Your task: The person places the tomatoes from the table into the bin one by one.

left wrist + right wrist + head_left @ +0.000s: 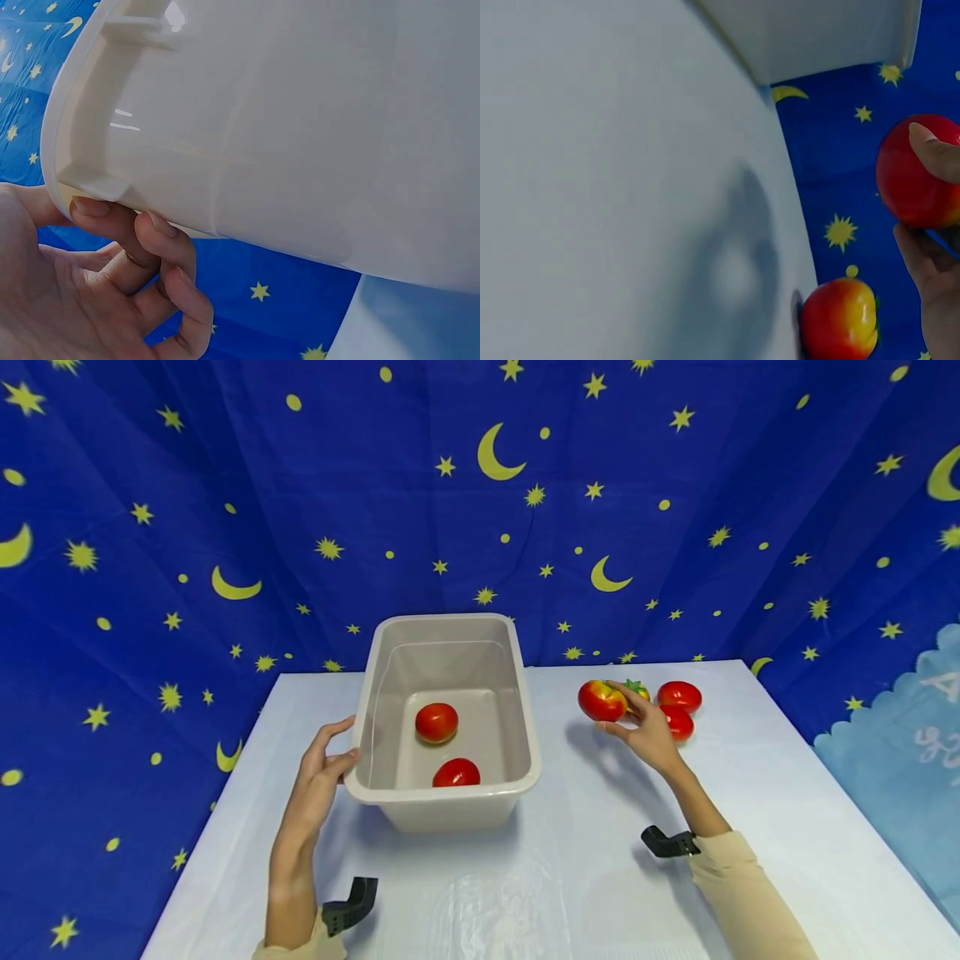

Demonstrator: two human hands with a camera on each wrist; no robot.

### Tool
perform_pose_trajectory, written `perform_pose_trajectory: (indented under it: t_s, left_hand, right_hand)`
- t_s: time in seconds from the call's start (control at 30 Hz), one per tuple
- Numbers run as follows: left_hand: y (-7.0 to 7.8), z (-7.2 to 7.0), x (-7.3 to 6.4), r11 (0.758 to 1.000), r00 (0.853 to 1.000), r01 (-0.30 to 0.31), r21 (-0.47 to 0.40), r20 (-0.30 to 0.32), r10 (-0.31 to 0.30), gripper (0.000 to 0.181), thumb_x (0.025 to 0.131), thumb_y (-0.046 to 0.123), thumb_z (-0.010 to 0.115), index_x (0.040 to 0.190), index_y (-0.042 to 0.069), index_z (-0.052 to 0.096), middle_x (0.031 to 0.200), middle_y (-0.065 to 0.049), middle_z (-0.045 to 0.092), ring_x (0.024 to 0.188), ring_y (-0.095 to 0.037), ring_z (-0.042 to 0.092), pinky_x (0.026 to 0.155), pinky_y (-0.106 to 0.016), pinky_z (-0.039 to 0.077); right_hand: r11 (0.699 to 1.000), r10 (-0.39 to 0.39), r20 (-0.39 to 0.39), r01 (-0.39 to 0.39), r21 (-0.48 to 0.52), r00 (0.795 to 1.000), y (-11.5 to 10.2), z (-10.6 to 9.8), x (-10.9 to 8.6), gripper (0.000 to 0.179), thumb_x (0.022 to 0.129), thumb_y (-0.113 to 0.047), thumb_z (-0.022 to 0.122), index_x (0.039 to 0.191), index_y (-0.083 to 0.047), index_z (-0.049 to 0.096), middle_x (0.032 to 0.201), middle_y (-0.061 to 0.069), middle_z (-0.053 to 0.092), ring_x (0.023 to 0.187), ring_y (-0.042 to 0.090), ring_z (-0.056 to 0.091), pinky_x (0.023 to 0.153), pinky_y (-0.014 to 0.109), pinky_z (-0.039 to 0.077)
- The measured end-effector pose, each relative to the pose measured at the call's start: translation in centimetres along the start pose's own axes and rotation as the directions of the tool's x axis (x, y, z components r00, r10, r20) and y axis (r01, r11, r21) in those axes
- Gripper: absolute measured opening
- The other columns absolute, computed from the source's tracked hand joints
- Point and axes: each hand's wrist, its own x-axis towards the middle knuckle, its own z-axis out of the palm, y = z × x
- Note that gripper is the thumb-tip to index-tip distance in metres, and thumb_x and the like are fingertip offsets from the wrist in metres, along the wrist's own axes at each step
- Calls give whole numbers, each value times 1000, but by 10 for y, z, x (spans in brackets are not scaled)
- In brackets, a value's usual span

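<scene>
My left hand (pixel 317 785) grips the left rim of a light grey plastic tub (pixel 450 816); in the left wrist view, fingertips (pixel 94 207) curl under its lip. Inside the tub lie two red tomatoes, one farther back (pixel 437 723) and another (pixel 456 772) partly hidden by the front rim. Over the table at the right, my right hand (pixel 649 739) pinches a red-and-yellow tomato (pixel 601 701) between thumb and fingers. The right wrist view shows this tomato (pixel 913 176) raised, with the thumb on its side.
Just behind the right hand sits a yellowish tomato with a green top (pixel 636 688). Two red tomatoes (pixel 679 695) (pixel 677 724) lie to its right on the white table (pixel 600 877). A blue star-and-moon cloth (pixel 420 510) hangs along the table's back edge.
</scene>
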Motion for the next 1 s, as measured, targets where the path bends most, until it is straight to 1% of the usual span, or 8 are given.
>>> perform_pose_trajectory:
  t_s: [0.1,0.2,0.3,0.33,0.47,0.57,0.83,1.0]
  left_hand:
    - [1,-1,1,1000,1000,3,-5,-5,-3,46,102,13,44,148,11,37,81,8,71,77,-17,68,87,-33,41]
    - [1,-1,1,1000,1000,9,-7,-8,-9,47,102,12,44,148,11,37,81,7,71,76,-14,67,88,-33,40]
    - [0,-1,1,1000,1000,9,-6,-9,-9,46,102,12,44,148,11,37,80,8,71,75,-13,67,87,-32,40]
    - [0,-1,1,1000,1000,8,-4,-9,-8,46,102,12,44,148,11,37,80,9,71,75,-12,67,87,-32,40]
    - [0,-1,1,1000,1000,1,3,-7,-1,46,102,13,44,147,11,38,79,11,70,75,-12,67,87,-31,41]
    - [0,-1,0,1000,1000,-6,1,-3,6,46,102,13,44,148,10,37,80,11,70,75,-12,67,87,-31,41]
    - [1,-1,1,1000,1000,-7,-6,1,7,46,102,14,44,148,10,37,78,13,70,76,-14,68,84,-27,43]
    - [-1,0,0,1000,1000,3,-3,-4,-3,46,101,12,45,147,10,38,77,12,70,78,-21,69,84,-28,42]
  right_hand:
    - [1000,-4,-1,4,10,1000,-10,1,3,70,84,-13,77,146,-7,44,144,21,49,127,38,51,98,36,48]
    - [1000,-11,-1,11,27,1000,-31,-1,3,69,85,-9,75,146,-3,42,144,23,48,130,40,48,96,31,49]
    - [998,-19,-3,19,55,1000,-36,0,6,69,86,-9,75,146,-2,42,144,23,48,131,40,47,96,24,47]
    - [997,-23,-5,24,71,1000,-36,0,7,69,86,-11,75,146,-3,42,144,21,48,131,39,47,96,25,47]
    - [994,-35,-8,36,108,999,-28,4,14,70,85,-15,76,146,-8,44,144,17,50,131,35,49,101,46,44]
    - [991,-49,-8,49,122,999,-35,6,17,69,84,-14,77,145,-8,45,144,16,50,131,35,49,101,50,43]
    - [970,-80,5,76,231,997,-57,8,23,67,84,-8,75,144,-6,44,145,16,48,131,32,48,98,26,46]
    - [952,-102,-5,99,291,995,-70,12,23,66,84,-4,74,143,-3,45,142,19,50,128,28,51,97,21,46]
